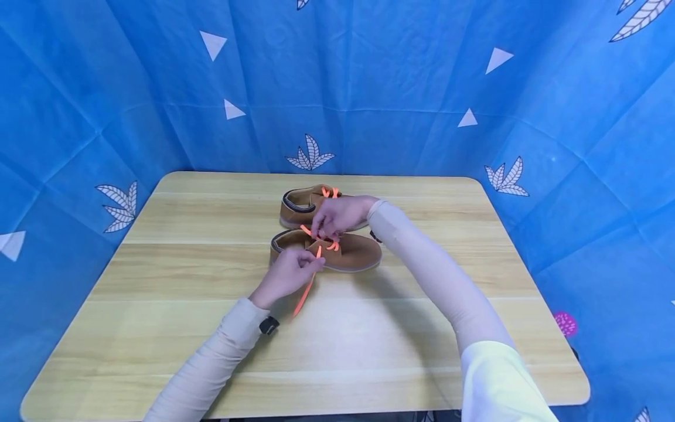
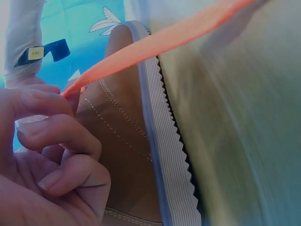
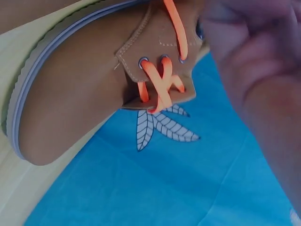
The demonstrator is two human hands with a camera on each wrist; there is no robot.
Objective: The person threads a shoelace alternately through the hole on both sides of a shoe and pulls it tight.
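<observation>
A brown shoe [image 1: 361,253] with an orange shoelace [image 1: 303,302] lies on the table, toe to the right. My left hand [image 1: 292,272] pinches one length of this lace at the shoe's near side; its loose end trails toward the table front. In the left wrist view the lace [image 2: 155,49] stretches across above the shoe's side [image 2: 124,117]. Over the shoe's tongue, my right hand [image 1: 337,215] has curled fingers at another piece of lace, whose end sticks out to their left. The right wrist view shows crossed lacing [image 3: 160,84] through the front eyelets; the right fingertips are hidden there.
A second brown shoe [image 1: 292,218] with orange laces stands just behind the first, partly covered by the right hand. Both rest on a light wooden table [image 1: 211,264]. A blue patterned curtain [image 1: 369,70] surrounds the table's back and sides.
</observation>
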